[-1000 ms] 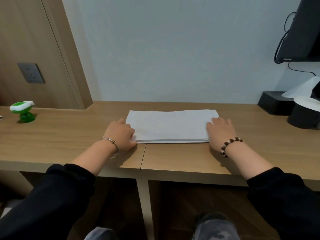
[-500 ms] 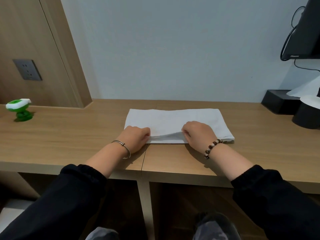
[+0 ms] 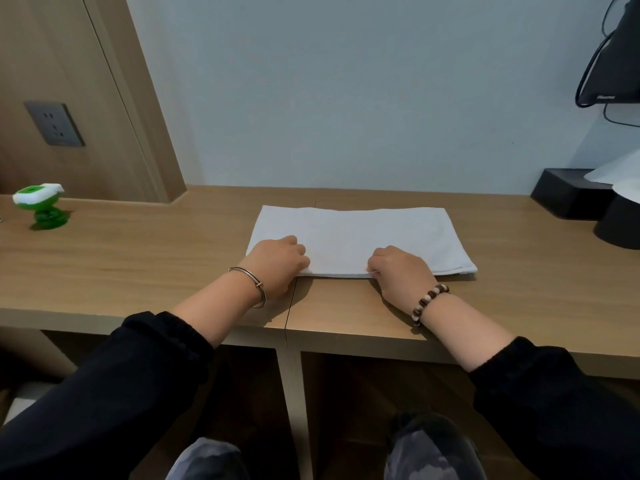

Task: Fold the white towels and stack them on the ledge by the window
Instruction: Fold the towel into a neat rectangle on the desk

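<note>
A white towel (image 3: 363,233), folded into a long flat rectangle, lies on the wooden ledge (image 3: 138,258) against the pale wall. My left hand (image 3: 277,263) rests on the towel's near left corner, fingers curled over the edge. My right hand (image 3: 398,270) pinches the near edge around the middle of the towel. The right end of the towel lies free on the wood. No window is in view.
A small green and white toy (image 3: 41,207) stands at the ledge's far left, under a wall socket (image 3: 53,123). A black box (image 3: 571,194) and a black round container (image 3: 620,223) with white paper sit at the right, below a black screen (image 3: 613,53) with cables.
My right hand slid from the towel's right end to the middle of its near edge. My left hand shifted slightly onto the left corner. A raised layer at the edge now lies flat.
</note>
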